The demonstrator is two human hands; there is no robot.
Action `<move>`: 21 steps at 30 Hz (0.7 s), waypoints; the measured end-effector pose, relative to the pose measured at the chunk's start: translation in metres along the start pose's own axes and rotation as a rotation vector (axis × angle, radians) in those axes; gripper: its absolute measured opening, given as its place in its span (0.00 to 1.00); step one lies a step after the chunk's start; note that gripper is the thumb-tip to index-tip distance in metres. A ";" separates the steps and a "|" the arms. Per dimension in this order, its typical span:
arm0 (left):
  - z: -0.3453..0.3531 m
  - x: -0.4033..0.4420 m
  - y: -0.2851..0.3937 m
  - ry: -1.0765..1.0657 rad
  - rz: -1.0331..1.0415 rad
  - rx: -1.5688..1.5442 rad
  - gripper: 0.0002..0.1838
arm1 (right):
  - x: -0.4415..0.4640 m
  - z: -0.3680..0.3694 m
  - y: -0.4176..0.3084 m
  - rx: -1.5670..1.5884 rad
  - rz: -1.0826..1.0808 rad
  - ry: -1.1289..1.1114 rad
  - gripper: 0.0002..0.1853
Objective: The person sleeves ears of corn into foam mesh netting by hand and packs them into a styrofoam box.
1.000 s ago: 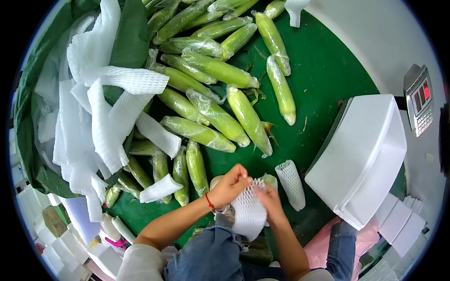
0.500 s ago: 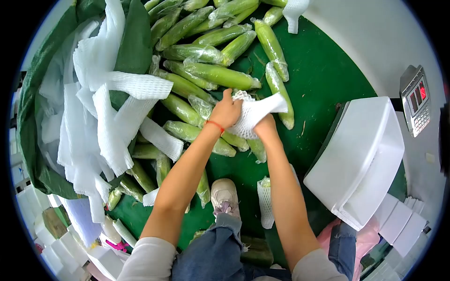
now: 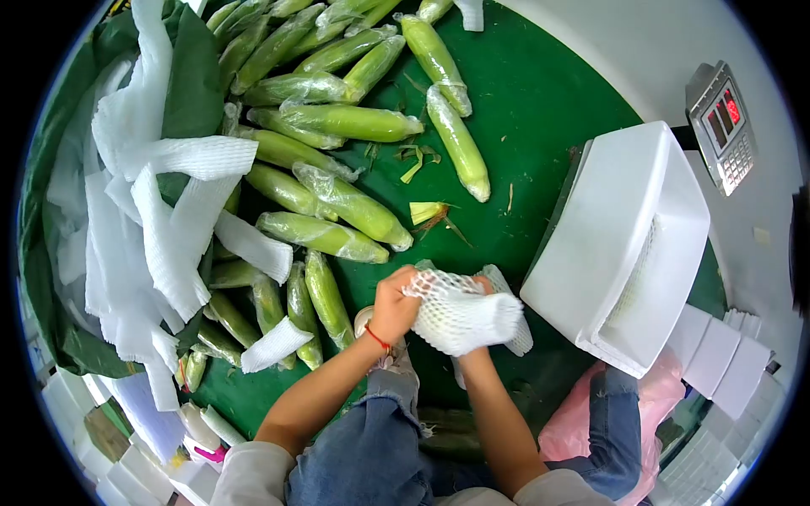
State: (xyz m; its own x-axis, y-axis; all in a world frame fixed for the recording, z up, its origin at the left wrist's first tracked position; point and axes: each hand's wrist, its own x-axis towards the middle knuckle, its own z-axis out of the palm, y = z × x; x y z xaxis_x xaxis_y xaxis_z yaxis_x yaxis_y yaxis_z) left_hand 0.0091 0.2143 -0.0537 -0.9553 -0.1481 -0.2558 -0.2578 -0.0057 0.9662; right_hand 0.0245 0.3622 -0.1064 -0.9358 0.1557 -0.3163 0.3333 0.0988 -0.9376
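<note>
Left hand point(image 3: 395, 304) closed on the left edge of a white, tubular foam-net sleeve point(image 3: 456, 314), which could tear if overstretched; forearm slanting inward. Sleeve sits between the 2 hands, above a flat green surface point(image 3: 574, 93). Right hand point(image 3: 484, 285) mostly hidden behind it, forearm reaching up; grip cannot be told.
</note>
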 end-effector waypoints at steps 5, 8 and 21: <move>0.004 0.007 -0.028 0.122 -0.282 -0.269 0.05 | 0.023 0.015 -0.007 0.445 0.343 -0.100 0.08; 0.003 0.013 0.009 0.234 -0.548 -0.609 0.06 | 0.015 0.029 -0.057 0.810 0.624 0.034 0.10; 0.002 0.041 -0.064 0.232 0.022 0.086 0.09 | 0.041 0.050 0.010 0.848 0.439 0.152 0.12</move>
State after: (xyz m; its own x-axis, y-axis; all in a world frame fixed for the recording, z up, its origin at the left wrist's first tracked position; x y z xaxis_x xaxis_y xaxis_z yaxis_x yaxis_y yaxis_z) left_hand -0.0135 0.2108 -0.1257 -0.9048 -0.3702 -0.2105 -0.2580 0.0833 0.9626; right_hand -0.0164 0.3201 -0.1365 -0.7031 0.1409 -0.6970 0.4003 -0.7317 -0.5517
